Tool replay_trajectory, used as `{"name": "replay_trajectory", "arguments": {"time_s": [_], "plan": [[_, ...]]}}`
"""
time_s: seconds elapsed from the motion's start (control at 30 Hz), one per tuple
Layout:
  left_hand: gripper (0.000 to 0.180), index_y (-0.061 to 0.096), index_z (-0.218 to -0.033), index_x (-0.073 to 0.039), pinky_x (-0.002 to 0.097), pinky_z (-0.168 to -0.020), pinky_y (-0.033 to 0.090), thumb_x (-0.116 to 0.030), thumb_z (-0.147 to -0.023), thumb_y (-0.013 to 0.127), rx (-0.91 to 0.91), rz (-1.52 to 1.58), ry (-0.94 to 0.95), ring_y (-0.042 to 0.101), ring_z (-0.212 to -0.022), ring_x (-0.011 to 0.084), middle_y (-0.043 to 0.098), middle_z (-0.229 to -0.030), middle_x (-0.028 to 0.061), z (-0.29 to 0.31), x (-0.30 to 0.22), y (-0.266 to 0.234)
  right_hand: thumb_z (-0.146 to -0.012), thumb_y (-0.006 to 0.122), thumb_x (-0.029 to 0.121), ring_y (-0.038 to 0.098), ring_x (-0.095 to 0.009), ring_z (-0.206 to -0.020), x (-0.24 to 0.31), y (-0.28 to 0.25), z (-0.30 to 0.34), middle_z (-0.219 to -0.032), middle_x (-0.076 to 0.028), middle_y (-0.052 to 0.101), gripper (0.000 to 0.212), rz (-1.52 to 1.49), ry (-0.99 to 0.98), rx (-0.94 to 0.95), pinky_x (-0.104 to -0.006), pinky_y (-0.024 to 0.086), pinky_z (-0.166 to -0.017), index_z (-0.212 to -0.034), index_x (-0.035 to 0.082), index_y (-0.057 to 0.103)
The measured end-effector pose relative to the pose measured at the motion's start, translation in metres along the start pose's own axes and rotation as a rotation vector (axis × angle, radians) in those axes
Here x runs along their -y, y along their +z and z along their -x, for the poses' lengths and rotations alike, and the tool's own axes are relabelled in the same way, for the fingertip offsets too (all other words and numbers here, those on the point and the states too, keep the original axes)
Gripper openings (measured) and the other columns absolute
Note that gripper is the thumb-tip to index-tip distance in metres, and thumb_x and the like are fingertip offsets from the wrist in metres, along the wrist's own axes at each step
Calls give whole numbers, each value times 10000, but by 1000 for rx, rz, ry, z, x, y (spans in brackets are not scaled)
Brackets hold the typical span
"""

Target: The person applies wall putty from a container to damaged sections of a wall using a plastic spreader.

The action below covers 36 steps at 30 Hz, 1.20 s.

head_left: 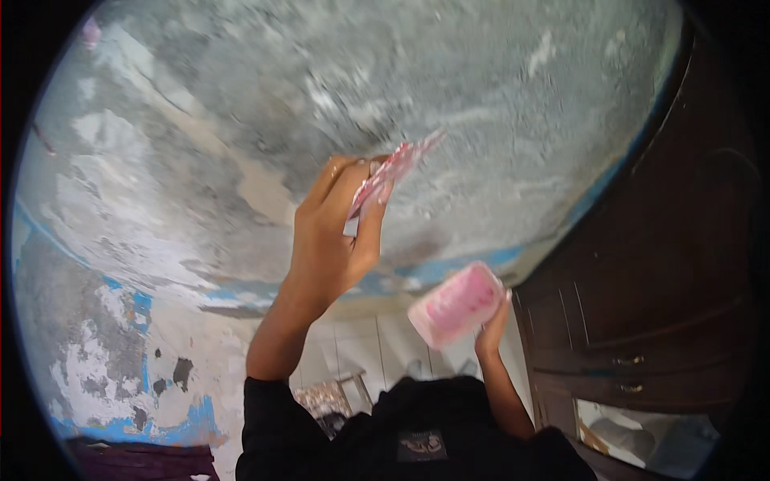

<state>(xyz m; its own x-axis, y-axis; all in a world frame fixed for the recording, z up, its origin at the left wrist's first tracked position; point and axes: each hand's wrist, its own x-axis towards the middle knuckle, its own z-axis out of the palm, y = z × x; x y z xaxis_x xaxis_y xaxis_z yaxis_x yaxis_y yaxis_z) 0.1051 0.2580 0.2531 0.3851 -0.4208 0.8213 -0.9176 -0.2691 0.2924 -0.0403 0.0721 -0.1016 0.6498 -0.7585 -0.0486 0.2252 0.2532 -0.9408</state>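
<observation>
My left hand is raised in front of the grey wall, fingers and thumb pinched on a flat scraper. The scraper looks thin, red and whitish, with pale smears, and its far end points up and right close to the wall. Lower and to the right, my right hand grips the side of a pink rectangular tub. White smears coat the tub, which is tilted and slightly blurred; how much it holds I cannot tell.
White patches and blue paint remnants mark the wall. At the right stands a dark brown wooden cabinet with drawers. Light floor tiles and a small stool-like piece of furniture show below. Purple cloth lies at the lower left.
</observation>
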Motion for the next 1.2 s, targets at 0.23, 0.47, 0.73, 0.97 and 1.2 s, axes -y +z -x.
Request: {"name": "replay_trajectory", "arguments": {"time_s": [0.23,0.47,0.73,0.97,1.2], "plan": [[190,653,-1086,19,277,-632,457,-3,-897,645,306,410,-744,536,-673,129,621,-780,122,129,4,58,-1101,244,441,380,-259,-1400,47,43,5,-1485,-157,420,612,-37,-21,-22,-387,264,-1177,-1494,-14,358],[254,653,-1142,13,301,-773,532,36,-889,632,206,268,-500,718,-863,211,717,-953,186,175,18,72,-1103,312,392,387,-263,-1375,47,51,15,-1473,-177,401,579,42,-34,-19,-374,286,-1159,-1497,-32,311],[259,643,-1155,1,395,-823,539,27,-902,601,282,309,-534,683,-945,410,697,-1059,221,188,34,88,-1087,430,336,426,-232,-1310,37,62,17,-1419,-181,432,538,-13,36,-20,-353,329,-1120,-1460,-41,341],[234,664,-1112,6,425,-781,535,29,-886,606,213,173,-485,672,-911,420,692,-1021,221,218,51,107,-1060,492,353,435,-252,-1247,45,70,19,-1324,-180,479,546,195,-74,-14,-381,338,-1090,-1438,-30,400],[216,668,-1087,23,410,-780,537,26,-879,611,194,219,-596,681,-896,422,696,-1000,228,228,54,108,-1073,463,319,488,-158,-1061,54,75,27,-1241,-98,499,429,372,-136,-32,-310,400,-965,-1364,9,519]]}}
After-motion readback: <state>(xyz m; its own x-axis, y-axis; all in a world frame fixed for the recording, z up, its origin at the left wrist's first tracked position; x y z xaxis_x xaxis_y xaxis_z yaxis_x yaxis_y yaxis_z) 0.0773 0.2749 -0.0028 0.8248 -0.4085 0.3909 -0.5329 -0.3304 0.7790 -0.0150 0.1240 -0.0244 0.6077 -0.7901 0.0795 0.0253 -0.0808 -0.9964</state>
